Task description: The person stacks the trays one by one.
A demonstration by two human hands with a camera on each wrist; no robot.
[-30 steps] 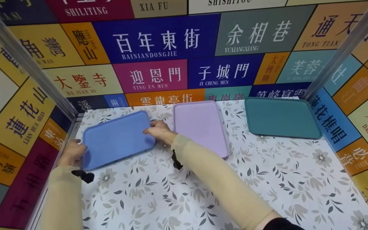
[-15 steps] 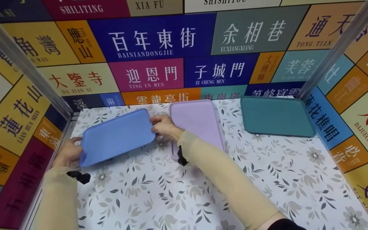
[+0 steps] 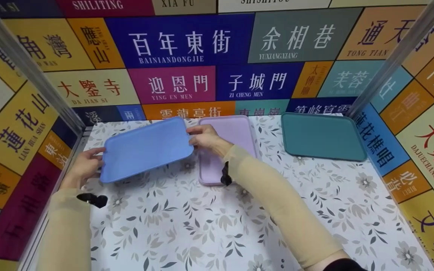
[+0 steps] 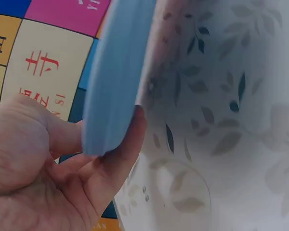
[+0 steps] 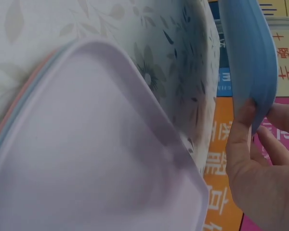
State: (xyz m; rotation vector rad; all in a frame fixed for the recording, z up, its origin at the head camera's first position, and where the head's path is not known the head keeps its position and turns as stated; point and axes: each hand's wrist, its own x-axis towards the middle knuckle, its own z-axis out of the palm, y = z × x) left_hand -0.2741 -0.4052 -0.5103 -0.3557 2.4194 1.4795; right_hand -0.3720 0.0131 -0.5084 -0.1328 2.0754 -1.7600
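A blue rectangular tray (image 3: 147,148) is held between both hands, raised off the table and tilted, its right end higher in the head view. My left hand (image 3: 85,165) grips its left short edge; the left wrist view shows the thumb on one face and fingers (image 4: 123,159) curled under the rim. At the opposite short edge my right hand (image 3: 207,139) pinches the rim between thumb and fingers. Below the right forearm lies a lilac tray (image 3: 236,130), partly hidden by that hand and sleeve. In the right wrist view, bluish and pinkish rims (image 5: 19,98) show beneath it.
A dark green tray (image 3: 322,135) lies at the back right of the table. The table (image 3: 171,233) has a white cloth with a grey leaf pattern. Sign-printed walls (image 3: 179,41) stand behind and at both sides, with metal posts (image 3: 401,56) at the corners.
Both hands have lifted the blue tray off the table, moving it up and slightly right towards the lilac tray. The lilac and green trays stay in place; the head view has shifted slightly.
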